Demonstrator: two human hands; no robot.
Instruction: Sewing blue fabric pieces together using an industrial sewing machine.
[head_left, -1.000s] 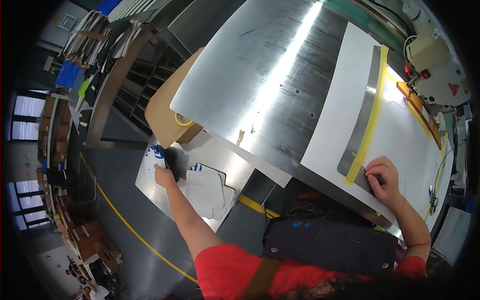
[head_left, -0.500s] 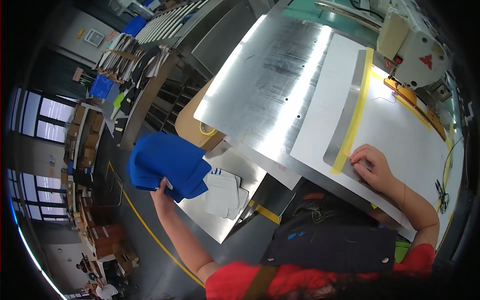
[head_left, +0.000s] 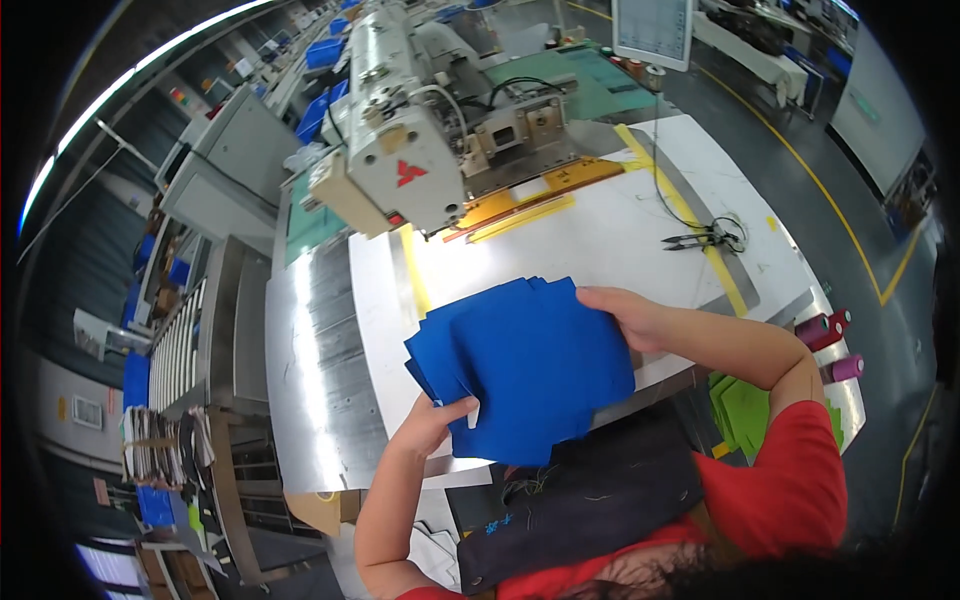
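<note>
A loose stack of blue fabric pieces (head_left: 530,370), its edges fanned out of line, is held up in front of me over the front edge of the worktable. My left hand (head_left: 430,425) grips its lower left edge, thumb on top and fingers underneath. At the upper right edge my right hand (head_left: 625,315) also holds the stack, its fingers mostly hidden beneath. Beyond the stack stands a white sewing machine (head_left: 405,160) with an orange-yellow plate (head_left: 560,190) under its head. Black thread snips (head_left: 690,240) appear to lie on the white sheet (head_left: 600,240) with a tangle of dark thread.
A shiny metal table panel (head_left: 310,370) extends to the left. Thread spools (head_left: 843,370) and green fabric pieces (head_left: 740,410) are at the right. White pieces (head_left: 435,550) lie low at the left. A screen (head_left: 652,30) stands at the back.
The view has turned right toward the machine. My left hand has brought the blue stack from the left to in front of me. My right hand has left the table sheet and taken hold of the stack.
</note>
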